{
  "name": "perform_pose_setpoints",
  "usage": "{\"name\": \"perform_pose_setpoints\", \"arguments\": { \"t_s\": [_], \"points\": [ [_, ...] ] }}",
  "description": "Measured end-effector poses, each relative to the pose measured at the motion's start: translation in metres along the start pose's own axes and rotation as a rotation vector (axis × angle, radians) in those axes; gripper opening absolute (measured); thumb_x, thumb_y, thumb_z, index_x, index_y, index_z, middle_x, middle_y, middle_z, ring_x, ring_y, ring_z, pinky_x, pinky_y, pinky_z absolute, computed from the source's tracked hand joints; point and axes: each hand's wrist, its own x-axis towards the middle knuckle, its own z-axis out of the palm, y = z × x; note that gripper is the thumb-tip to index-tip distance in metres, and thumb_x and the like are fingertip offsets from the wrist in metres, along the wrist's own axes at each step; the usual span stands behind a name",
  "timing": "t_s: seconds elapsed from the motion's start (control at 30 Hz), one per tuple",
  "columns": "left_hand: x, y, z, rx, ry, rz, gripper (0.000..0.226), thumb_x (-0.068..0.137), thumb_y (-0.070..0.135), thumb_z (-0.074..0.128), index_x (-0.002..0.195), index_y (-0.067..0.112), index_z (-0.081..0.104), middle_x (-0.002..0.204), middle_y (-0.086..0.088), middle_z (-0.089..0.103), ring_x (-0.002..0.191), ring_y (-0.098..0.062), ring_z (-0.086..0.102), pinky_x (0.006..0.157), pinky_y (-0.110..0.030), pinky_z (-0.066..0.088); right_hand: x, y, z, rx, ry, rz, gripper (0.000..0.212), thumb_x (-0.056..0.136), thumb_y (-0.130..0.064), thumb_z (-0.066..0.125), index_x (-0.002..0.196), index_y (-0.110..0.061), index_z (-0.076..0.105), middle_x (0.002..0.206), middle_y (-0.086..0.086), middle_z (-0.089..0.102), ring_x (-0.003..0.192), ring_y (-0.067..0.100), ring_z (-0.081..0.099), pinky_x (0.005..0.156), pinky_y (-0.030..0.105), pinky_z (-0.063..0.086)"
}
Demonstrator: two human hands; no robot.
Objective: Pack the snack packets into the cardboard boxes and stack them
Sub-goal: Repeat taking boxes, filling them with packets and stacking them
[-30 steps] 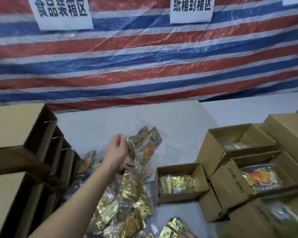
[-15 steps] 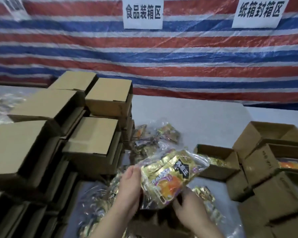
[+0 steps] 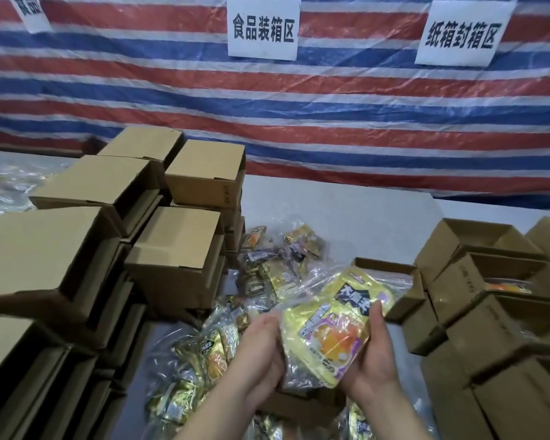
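1. Head view, hands: the left hand [image 3: 261, 350] and right hand [image 3: 375, 354] hold one yellow snack packet [image 3: 331, 325] between them, low in the middle of the picture. The left hand's fingers lie along the packet's left edge, curled round it. The right hand grips the right edge, with the thumb [image 3: 376, 315] laid on the printed front.

2. Head view, the packet: it is tilted, its top end leaning up and to the right, with clear plastic wrap showing around it. It is raised above the table [image 3: 331, 211], in front of a small open cardboard box [image 3: 394, 281].

3. Head view, loose stock: a heap of snack packets [image 3: 267, 265] lies on the table behind and below the hands, most of them gold and orange in clear wrap. More of them spread toward the lower edge, under the forearms.

4. Head view, left side: closed cardboard boxes [image 3: 185, 242] are stacked in several tiers, touching one another, beside the heap.

5. Head view, right side: open cardboard boxes [image 3: 477, 281] stand close together; one shows an orange packet [image 3: 508, 285] inside.

6. Head view, background: a red, white and blue striped tarp [image 3: 331, 122] hangs behind the table, with white paper signs [image 3: 263, 28] bearing Chinese characters fixed to it.
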Motion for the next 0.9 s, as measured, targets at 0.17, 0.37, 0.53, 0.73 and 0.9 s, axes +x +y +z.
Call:
{"name": "perform_pose_setpoints", "arguments": {
  "t_s": [0.17,0.37,0.53,0.73,0.9],
  "points": [
    [0.002,0.006,-0.011,0.663,0.020,0.311,0.018,0.099,0.030,0.055,0.094,0.016,0.064,0.074,0.007,0.066,0.060,-0.002,0.060,0.059,-0.016,0.049,-0.004,-0.014,0.004,-0.004,-0.038,-0.153,0.039,0.055,-0.045,0.089,0.084,-0.020,0.083,0.091,0.012,0.076,0.080,0.030,0.075,0.063,0.043,0.060],
    [0.015,-0.015,-0.085,1.071,0.022,0.424,0.021,0.094,0.046,0.058,0.114,0.048,0.052,0.117,0.038,0.054,0.110,0.020,0.048,0.096,-0.009,0.040,0.001,-0.032,0.001,-0.155,0.010,-0.258,0.017,0.075,-0.037,0.069,0.079,-0.024,0.080,0.077,0.003,0.074,0.068,0.022,0.073,0.057,0.037,0.060],
    [0.033,-0.046,-0.106,1.097,0.135,0.449,0.046,0.100,0.035,0.051,0.145,0.034,0.040,0.157,0.019,0.023,0.145,0.001,0.018,0.122,-0.035,0.020,0.005,-0.006,0.015,-1.072,-0.221,-0.673,0.044,0.079,-0.026,0.077,0.118,-0.035,0.057,0.116,-0.027,0.064,0.099,-0.006,0.063,0.078,0.012,0.051],
    [0.031,-0.051,-0.100,0.710,0.016,0.401,0.057,0.099,-0.001,0.051,0.136,0.042,0.053,0.140,0.009,0.056,0.128,-0.011,0.054,0.107,-0.039,0.047,0.036,0.032,0.025,-2.124,-0.643,-0.383,0.051,0.085,-0.043,0.060,0.133,-0.036,0.047,0.114,-0.012,0.058,0.101,0.012,0.060,0.086,0.030,0.052],
    [0.025,-0.060,-0.105,0.644,-0.001,0.265,0.047,0.104,0.018,0.046,0.148,0.034,0.039,0.149,0.010,0.046,0.137,-0.009,0.043,0.116,-0.038,0.035,0.065,0.056,0.015,-2.422,-0.717,-0.106,0.040,0.089,-0.033,0.060,0.128,-0.023,0.057,0.110,0.009,0.067,0.101,0.030,0.063,0.076,0.034,0.045]
  ]
}}
